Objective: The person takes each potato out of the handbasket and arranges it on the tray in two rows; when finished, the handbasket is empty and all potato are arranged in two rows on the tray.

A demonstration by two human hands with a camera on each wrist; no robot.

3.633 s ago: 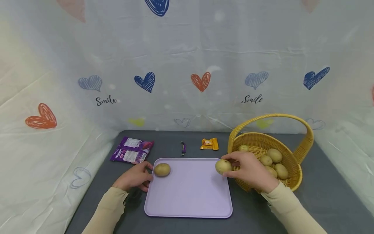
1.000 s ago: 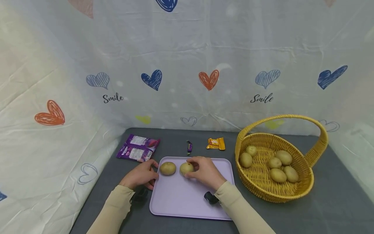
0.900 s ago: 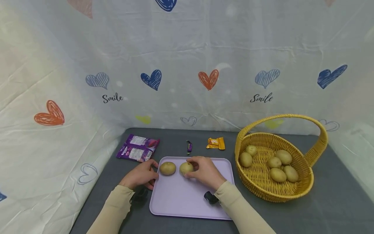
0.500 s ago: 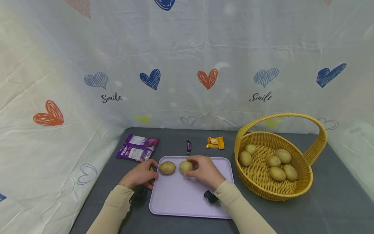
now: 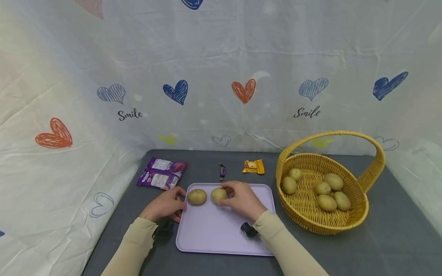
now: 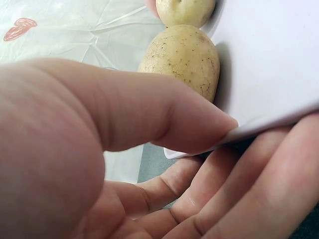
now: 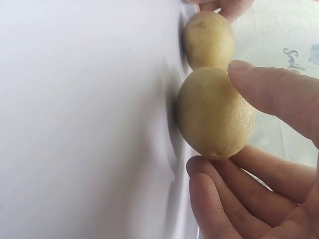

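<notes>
My right hand holds a round yellowish potato on the lilac tray, near its back edge. In the right wrist view the thumb touches one side of that potato, with the fingers at the other side. A second potato lies just left of it, in the tray's back left corner. My left hand pinches the tray's left rim. Seen from the left wrist, the thumb lies on the rim and the other fingers are below it.
A yellow wicker basket with a tall handle stands to the right, holding several potatoes. Behind the tray lie a purple snack packet, a small purple candy and an orange-yellow wrapped snack on the grey table.
Since the oldest frame, my right hand has carried the potato left from the basket side to beside the second potato. Over the last second the hands stay put; only the head view shifts slightly.
</notes>
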